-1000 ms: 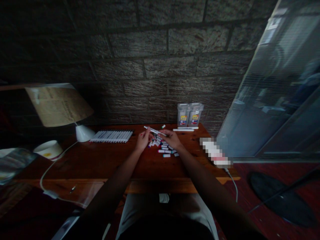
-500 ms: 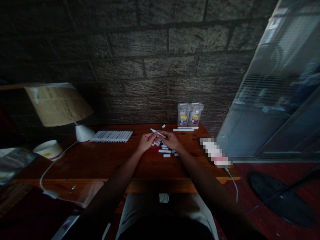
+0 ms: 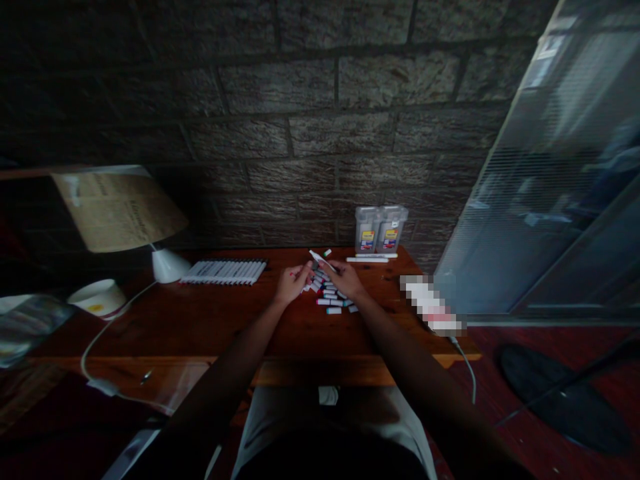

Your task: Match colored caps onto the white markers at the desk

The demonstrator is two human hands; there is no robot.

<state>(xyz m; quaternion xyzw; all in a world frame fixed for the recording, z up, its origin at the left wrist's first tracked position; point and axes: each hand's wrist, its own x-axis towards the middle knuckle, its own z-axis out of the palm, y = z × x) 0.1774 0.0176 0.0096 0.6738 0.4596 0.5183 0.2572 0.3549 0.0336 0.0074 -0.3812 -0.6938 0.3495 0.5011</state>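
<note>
Both my hands are over a pile of small marker caps point(image 3: 333, 300) on a wooden desk point(image 3: 210, 320). My right hand point(image 3: 345, 279) is closed on a white marker point(image 3: 320, 260) that points up and to the left. My left hand point(image 3: 291, 283) sits just left of the pile with fingers curled in a pinch at the marker's near end; what it pinches is too small to make out. A neat row of white markers point(image 3: 225, 272) lies further left on the desk.
Two clear marker boxes point(image 3: 380, 230) stand against the brick wall, with two loose markers point(image 3: 367, 259) in front. A lamp point(image 3: 125, 217) and its cord stand at left beside a white cup point(image 3: 97, 299). A blurred object point(image 3: 433, 307) lies at the desk's right edge.
The marker has moved right and tilted more upright in my right hand. My left hand slid along it toward the pile and my right hand.
</note>
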